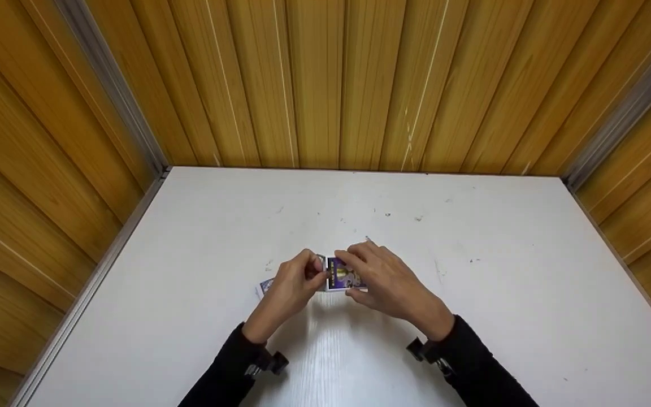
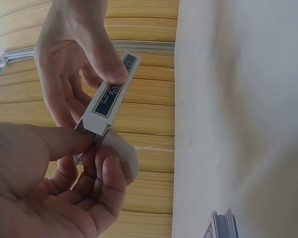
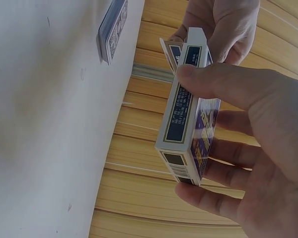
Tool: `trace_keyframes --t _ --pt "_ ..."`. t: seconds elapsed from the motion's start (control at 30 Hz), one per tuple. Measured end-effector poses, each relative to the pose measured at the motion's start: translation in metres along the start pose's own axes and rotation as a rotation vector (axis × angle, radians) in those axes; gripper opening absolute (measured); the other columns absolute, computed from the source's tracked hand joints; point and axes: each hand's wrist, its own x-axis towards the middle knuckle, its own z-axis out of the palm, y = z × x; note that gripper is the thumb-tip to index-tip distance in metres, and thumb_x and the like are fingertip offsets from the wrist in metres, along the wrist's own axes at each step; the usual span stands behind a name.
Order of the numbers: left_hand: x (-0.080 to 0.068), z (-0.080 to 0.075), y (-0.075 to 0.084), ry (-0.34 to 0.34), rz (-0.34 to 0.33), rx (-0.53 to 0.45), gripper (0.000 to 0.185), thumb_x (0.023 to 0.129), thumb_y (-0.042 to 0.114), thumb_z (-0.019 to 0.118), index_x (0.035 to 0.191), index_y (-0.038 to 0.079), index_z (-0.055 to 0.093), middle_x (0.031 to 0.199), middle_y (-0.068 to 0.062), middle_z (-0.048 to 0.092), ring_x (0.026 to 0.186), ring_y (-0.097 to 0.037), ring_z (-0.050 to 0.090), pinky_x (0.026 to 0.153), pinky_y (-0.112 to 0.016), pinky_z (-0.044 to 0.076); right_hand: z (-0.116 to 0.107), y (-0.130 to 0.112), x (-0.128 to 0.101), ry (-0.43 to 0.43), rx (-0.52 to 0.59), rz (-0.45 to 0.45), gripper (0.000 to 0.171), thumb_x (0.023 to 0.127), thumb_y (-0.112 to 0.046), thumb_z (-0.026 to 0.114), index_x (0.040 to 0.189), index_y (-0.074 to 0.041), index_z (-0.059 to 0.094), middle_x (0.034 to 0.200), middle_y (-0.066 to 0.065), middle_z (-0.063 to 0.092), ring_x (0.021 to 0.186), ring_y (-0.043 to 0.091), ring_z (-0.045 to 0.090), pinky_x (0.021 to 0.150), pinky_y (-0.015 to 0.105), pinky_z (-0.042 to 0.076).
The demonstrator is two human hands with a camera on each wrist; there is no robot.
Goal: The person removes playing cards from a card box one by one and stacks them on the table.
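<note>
Holding a card box point(image 1: 343, 275) in both hands just above the middle of the desk point(image 1: 500, 294), toward its near edge.

Right hand point(image 1: 385, 281) wrapped around the box, thumb along one narrow side and fingers behind; left hand point(image 1: 291, 285) pinching the tuck flap point(image 2: 121, 153) at the open end. Deck point(image 1: 265, 286) lying on the desk just left of the left hand, clear of the box. Judging by that: cards already out and set down, flap open, box apparently empty though its inside stays hidden; left to do, most likely, closing the flap or refilling the box.
</note>
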Motion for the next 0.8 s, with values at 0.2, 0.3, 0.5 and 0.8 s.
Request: trace_keyframes --t 0.2,0.3,0.5,0.8 --pt "0.003 -0.004 -0.001 -0.052 -0.037 -0.121 0.014 0.094 -0.003 0.065 0.092 0.006 0.053 0.084 -0.001 0.059 0.075 -0.012 0.056 0.062 -0.020 0.047 -0.001 0.002 0.002 0.014 0.009 0.008 0.068 0.080 -0.022 0.089 0.140 -0.008 0.059 0.122 0.007 0.062 0.105 0.022 0.059 0.089 0.038 0.053" --pt "0.003 -0.006 -0.001 -0.042 -0.027 -0.139 0.013 0.094 -0.004 0.064 0.094 0.005 0.054 0.085 -0.001 0.059 0.076 -0.013 0.056 0.063 -0.020 0.047 -0.002 0.004 0.002 0.011 0.023 0.024 0.068 0.081 -0.022 0.089 0.140 -0.008 0.059 0.123 0.008 0.062 0.107 0.022 0.059 0.088 0.038 0.053" --pt "0.003 -0.013 0.000 0.045 0.054 -0.063 0.019 0.092 -0.009 0.056 0.104 0.004 0.063 0.089 -0.004 0.062 0.073 -0.012 0.054 0.057 -0.021 0.045 -0.005 0.010 0.000 0.008 0.046 0.067 0.067 0.083 -0.025 0.087 0.141 -0.005 0.058 0.125 0.010 0.062 0.110 0.024 0.060 0.090 0.040 0.053" --pt "0.003 -0.016 -0.003 0.079 0.162 0.101 0.025 0.086 -0.005 0.075 0.109 0.002 0.065 0.116 -0.010 0.050 0.098 -0.021 0.056 0.078 -0.029 0.054 -0.006 0.014 0.000 -0.004 0.051 0.094 0.069 0.083 -0.028 0.087 0.142 -0.006 0.058 0.125 0.010 0.062 0.110 0.024 0.060 0.088 0.040 0.053"
